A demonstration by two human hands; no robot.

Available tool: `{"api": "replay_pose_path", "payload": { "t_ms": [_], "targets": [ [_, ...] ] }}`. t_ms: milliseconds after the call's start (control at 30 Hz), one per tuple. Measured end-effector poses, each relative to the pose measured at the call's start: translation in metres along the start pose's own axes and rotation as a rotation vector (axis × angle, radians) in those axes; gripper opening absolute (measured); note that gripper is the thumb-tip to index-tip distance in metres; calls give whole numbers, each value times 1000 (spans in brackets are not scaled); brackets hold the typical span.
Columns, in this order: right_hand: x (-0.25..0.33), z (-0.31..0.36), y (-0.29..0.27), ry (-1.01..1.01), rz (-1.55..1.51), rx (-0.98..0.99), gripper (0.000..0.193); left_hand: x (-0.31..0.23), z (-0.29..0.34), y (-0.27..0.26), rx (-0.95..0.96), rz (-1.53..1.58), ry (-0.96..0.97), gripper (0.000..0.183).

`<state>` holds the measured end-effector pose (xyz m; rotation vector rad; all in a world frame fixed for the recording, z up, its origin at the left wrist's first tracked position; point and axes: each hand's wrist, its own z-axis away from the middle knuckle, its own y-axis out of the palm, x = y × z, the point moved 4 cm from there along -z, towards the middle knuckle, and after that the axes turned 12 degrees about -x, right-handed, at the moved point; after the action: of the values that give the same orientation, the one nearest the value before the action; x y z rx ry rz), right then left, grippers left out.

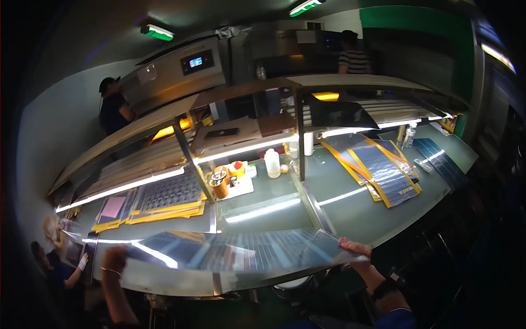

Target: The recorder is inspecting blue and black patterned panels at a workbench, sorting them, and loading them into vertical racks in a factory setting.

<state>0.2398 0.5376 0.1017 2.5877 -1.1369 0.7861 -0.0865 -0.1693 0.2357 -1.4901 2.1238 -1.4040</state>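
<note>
A large, shiny see-through sheet (246, 253) with pale blue bands and fine lines hangs over the near edge of the glass-topped table (263, 211). My left hand (114, 259) is closed at its left end; the fingers there are dark and partly blurred. At the right end, my right hand (356, 250) pinches the sheet's corner between thumb and fingers. The sheet is tilted, with lamp light reflected along its left part. Whether its lower edge touches the table, I cannot tell.
Yellow-edged patterned sheets (167, 194) lie at left, more yellow-framed films (383, 170) at right. A brown pot (220, 183) and white bottle (272, 163) stand mid-table. A shelf (246, 93) on posts runs above. A co-worker's gloved hand (83, 261) is at far left.
</note>
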Motion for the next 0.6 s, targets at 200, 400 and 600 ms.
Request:
{"api": "replay_pose_path", "payload": {
  "t_ms": [200,400,600],
  "targets": [
    [-52,-35,-24,229,-74,-704,12,-148,-224,-223,-637,1477,-236,44],
    [-110,-130,-9,672,-278,-1058,26,-297,-261,-191,112,1664,-31,41],
    [-118,-298,2,464,-570,-814,29,-306,-221,-74,451,1565,-252,35]
  ]
}}
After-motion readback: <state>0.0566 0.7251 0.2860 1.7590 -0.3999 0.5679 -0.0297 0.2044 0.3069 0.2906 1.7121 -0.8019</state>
